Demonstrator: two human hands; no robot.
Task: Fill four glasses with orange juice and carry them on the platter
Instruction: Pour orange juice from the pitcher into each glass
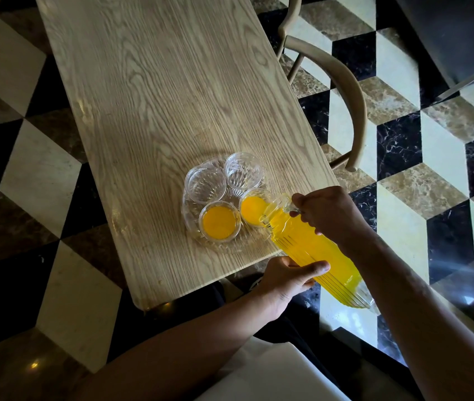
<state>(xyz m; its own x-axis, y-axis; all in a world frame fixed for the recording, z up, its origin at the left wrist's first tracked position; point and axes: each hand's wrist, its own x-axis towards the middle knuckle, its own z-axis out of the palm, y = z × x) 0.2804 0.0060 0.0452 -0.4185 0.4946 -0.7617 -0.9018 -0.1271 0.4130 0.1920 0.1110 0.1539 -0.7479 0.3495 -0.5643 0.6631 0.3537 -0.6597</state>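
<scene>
My arms, no sleeves

Both forearms bare to the elbow; dark trousers (296, 322) below; no rings or watch visible.

Likely dining room or café: oak table (154, 105), bentwood chair (343, 91), polished cube-pattern marble floor (403, 146).

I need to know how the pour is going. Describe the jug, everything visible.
The jug is clear ribbed glass, nearly full of orange juice, tilted steeply with its spout over a glass on the platter, base toward the person. The right hand grips its handle near the top; the left hand holds its body from below.
</scene>
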